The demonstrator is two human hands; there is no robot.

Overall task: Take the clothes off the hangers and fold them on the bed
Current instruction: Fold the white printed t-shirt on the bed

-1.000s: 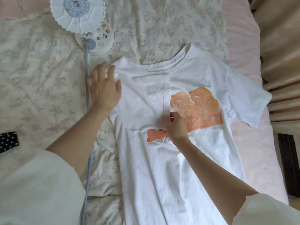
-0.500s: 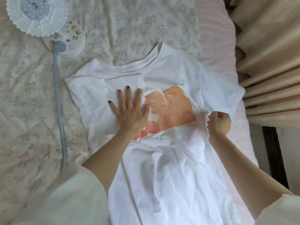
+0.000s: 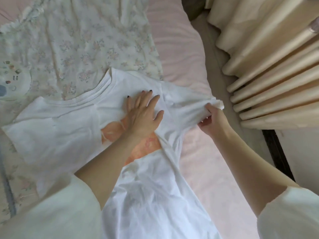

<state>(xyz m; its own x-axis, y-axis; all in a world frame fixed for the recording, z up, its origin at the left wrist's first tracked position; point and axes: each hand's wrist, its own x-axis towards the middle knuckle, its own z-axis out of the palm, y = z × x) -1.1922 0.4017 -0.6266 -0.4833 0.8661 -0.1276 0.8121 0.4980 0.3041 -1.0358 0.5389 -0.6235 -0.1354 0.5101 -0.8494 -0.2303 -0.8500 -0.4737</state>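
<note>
A white T-shirt (image 3: 57,135) with an orange print lies front up on the bed (image 3: 203,161), its left side folded in over the chest. My left hand (image 3: 144,116) presses flat on the shirt's chest, fingers spread, partly covering the print. My right hand (image 3: 211,120) grips the bunched right sleeve at the bed's right side and holds it lifted off the pink sheet, pulling the cloth taut. No hanger is in view.
A floral quilt (image 3: 77,42) covers the bed's far left. A white lamp base (image 3: 12,81) with a blue-grey arm (image 3: 6,183) lies at the left edge. Cream curtains (image 3: 276,62) hang close on the right, beyond a gap beside the mattress.
My left hand slid right across the chest. My right hand gathered the right sleeve and lifted it off the sheet. The view has swung to the right.
</note>
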